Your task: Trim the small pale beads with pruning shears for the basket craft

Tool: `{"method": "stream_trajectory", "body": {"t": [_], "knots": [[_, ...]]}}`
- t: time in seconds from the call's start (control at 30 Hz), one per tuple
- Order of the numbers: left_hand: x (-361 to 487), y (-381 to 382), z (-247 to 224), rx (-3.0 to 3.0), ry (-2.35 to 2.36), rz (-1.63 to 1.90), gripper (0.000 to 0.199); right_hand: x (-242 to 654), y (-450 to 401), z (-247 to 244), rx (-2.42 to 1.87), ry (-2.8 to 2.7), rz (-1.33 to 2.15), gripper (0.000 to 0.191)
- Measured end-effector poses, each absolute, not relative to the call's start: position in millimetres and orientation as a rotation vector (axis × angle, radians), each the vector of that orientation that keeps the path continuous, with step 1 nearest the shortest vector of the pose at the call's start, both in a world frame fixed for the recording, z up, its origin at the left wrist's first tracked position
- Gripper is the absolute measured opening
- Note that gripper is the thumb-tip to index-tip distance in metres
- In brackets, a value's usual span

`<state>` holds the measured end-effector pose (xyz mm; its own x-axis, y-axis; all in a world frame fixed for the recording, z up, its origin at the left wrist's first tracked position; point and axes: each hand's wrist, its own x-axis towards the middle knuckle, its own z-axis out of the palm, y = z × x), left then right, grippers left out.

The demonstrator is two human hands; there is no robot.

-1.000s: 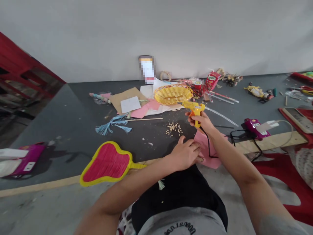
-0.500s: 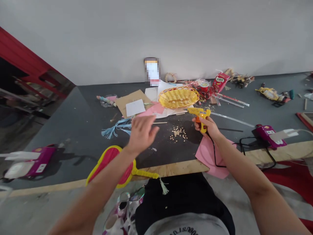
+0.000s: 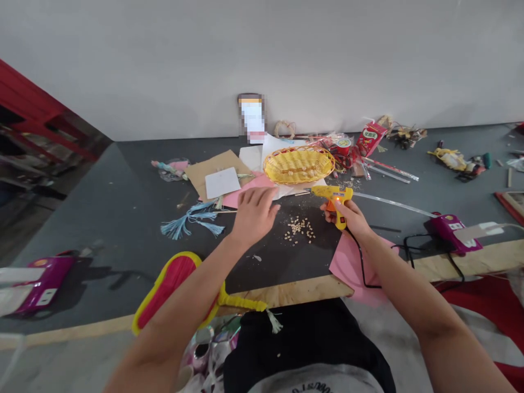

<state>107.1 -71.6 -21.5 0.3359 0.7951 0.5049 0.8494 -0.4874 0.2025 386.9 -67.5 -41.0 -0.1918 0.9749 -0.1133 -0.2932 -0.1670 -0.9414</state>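
Glue gun (image 3: 332, 196) sits over the dark surface (image 3: 262, 267), the right hand's (image 3: 352, 218) grip closed around its handle beside scattered pale grains (image 3: 298, 229), while the left hand's (image 3: 254, 215) grip hangs open, fingers spread, near pink paper (image 3: 249, 191).

Right hand (image 3: 344, 214) grips a yellow-and-orange hot glue gun (image 3: 332, 195) by its handle, nozzle pointing left; its black cord (image 3: 362, 262) trails down across a pink paper sheet (image 3: 351, 267); left hand (image 3: 254, 215) hangs open above the dark work surface (image 3: 262, 267), fingers spread; pale grains (image 3: 298, 229) lie scattered between the two hands; a yellow woven basket (image 3: 298, 165) sits farther out on loose papers; a blue tassel (image 3: 189, 221) lies left of the left hand; a red-and-yellow woven fan (image 3: 172, 284) lies partly hidden beneath the left forearm.
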Motion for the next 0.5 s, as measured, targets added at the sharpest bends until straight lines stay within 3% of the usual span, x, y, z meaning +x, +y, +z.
{"method": "stream_trajectory", "body": {"t": [0.17,0.5], "knots": [[134.1,-77.0,-23.7,-2.745,-1.546,-0.54,0.026,385.4,-68.3,-40.3,-1.018,-1.064,1.556,0.046],[139.9,-83.8,-46.8,-2.891,-1.297,-0.575,0.017,384.9,-71.6,-35.7,-1.077,-1.227,1.512,0.05]]}}
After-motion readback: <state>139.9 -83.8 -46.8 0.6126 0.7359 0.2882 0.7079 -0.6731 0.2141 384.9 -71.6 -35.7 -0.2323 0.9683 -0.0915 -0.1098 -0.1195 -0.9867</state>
